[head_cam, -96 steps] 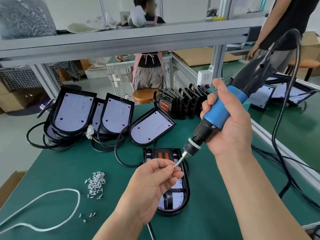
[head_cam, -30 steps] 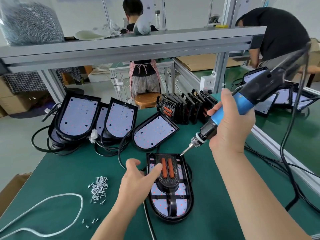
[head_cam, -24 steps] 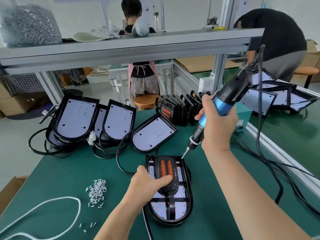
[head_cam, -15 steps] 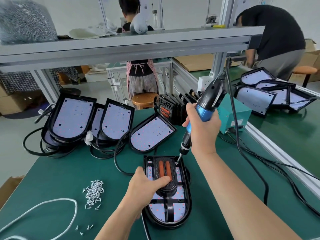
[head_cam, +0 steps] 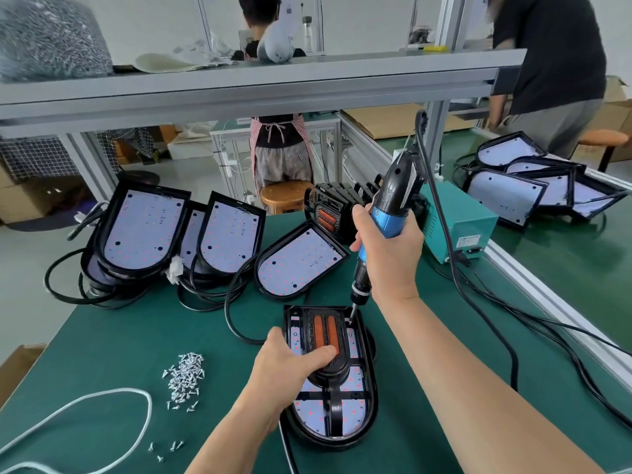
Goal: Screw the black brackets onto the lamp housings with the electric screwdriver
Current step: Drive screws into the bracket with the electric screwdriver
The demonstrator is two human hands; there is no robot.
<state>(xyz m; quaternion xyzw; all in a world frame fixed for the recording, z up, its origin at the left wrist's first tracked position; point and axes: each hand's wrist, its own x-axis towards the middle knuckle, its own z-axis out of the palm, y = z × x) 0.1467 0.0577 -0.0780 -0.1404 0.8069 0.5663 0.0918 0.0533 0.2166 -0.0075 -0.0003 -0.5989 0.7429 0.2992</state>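
A green tabletop (head_cam: 119,336) carries everything. Near its middle lies the black, D-shaped lamp housing (head_cam: 345,413) with its white LED board facing up. Beyond this housing and to its left, a row of matching black lamp housings with white boards (head_cam: 143,230) leans among coiled black cables. Beyond it to the right sits a teal metal power box (head_cam: 460,230). A long white cord (head_cam: 113,393) loops on the tabletop well to the housing's left.

The blue-and-black electric screwdriver (head_cam: 388,213) stands nearly upright over the housing's far right corner, with its bit tip down at that corner. The right hand (head_cam: 390,258) has its fingers wrapped round the blue grip. The left hand (head_cam: 290,366) lies on the housing's left side, fingers laid across and pressing down the black bracket with two orange strips (head_cam: 328,331). That bracket sits on the housing's far half.

A heap of small silver screws (head_cam: 184,374) lies left of the housing, between it and the cord.
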